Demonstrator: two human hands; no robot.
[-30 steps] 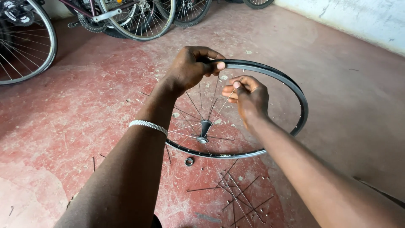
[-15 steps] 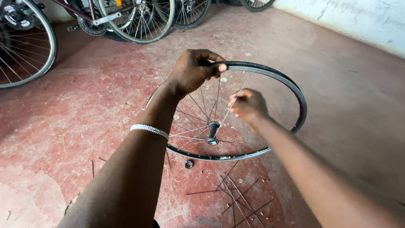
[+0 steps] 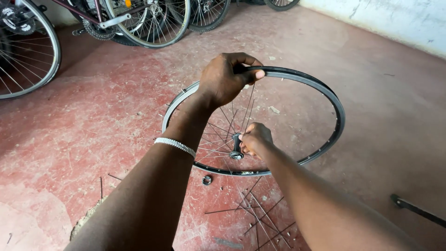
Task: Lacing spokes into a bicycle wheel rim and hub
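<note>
Since the earlier frames the right hand [image 3: 254, 139] had dropped from the upper rim down to the hub [image 3: 236, 148], while the left hand [image 3: 227, 79] had kept its hold at the top of the bicycle rim [image 3: 337, 109]. That rim was held above the red floor [image 3: 93, 116], only partly laced, with spokes [image 3: 246, 109] fanning from the hub on the left side and the right half bare. Trouble could have come from that imbalance: with one hand alone bearing the rim, the hub hung on a few slack spokes and might have swung, bending them or pulling one out of its hole. A slip of the left grip would likely have dropped the wheel onto the loose spokes [image 3: 260, 211] lying below. The left arm reached forward, a beaded bracelet [image 3: 175, 145] on the wrist, fingers curled over the rim's edge and thumb pressed to its side, closed firmly on it. The right forearm came in low from the right, fingers bunched at the hub; whether they pinched a spoke or the hub itself could not be made out. Parked bicycles [image 3: 139, 23] stood along the far wall.
</note>
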